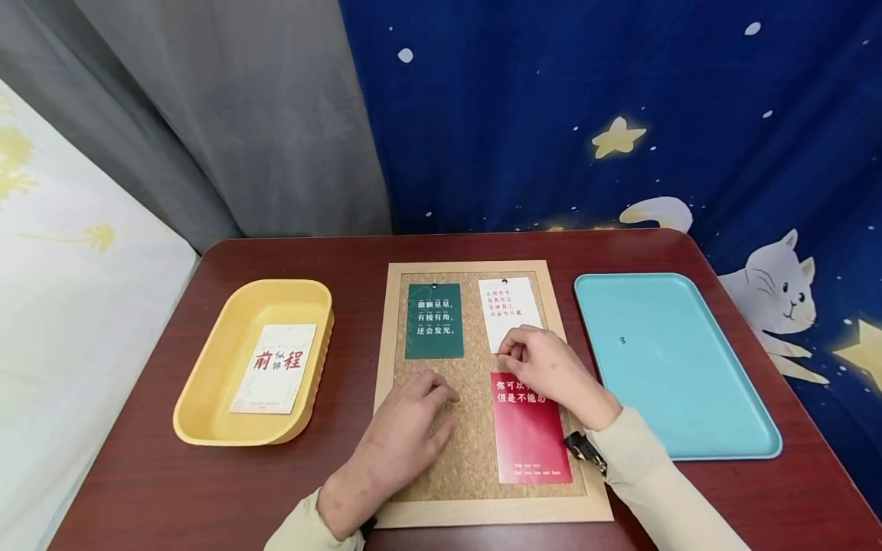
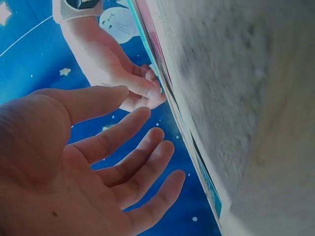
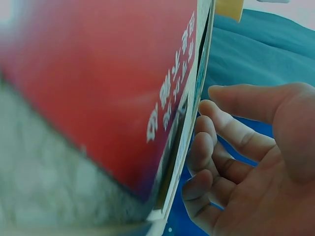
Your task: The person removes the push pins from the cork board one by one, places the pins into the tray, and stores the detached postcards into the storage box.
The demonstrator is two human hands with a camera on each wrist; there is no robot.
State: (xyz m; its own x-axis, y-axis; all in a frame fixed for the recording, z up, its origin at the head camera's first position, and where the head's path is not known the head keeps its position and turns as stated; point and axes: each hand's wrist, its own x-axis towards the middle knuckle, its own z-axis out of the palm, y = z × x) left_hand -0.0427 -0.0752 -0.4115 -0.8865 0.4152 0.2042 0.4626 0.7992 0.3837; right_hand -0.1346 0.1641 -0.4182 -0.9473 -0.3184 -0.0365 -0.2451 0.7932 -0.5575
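Note:
A wood-framed cork board [image 1: 448, 428] lies on the table under both hands. Fixed at its top are a dark green card [image 1: 435, 337] and a white card [image 1: 498, 321], each with a small dark pin at its upper edge. A red card [image 1: 530, 444] lies below the white one. My right hand [image 1: 551, 367] is at the red card's top edge, thumb and forefinger pinched around a tiny pushpin [image 2: 161, 90], mostly hidden by the fingertips. My left hand [image 1: 406, 428], fingers loosely bent and holding nothing, hovers over the board's lower left.
Left of the board stands a yellow basket [image 1: 207, 383] with a white lettered card [image 1: 269, 383] inside. On the right, a light-blue tray [image 1: 682, 367] bears one small pin [image 1: 622, 340]. Curtains hang behind the far edge of the dark red table [image 1: 351, 306].

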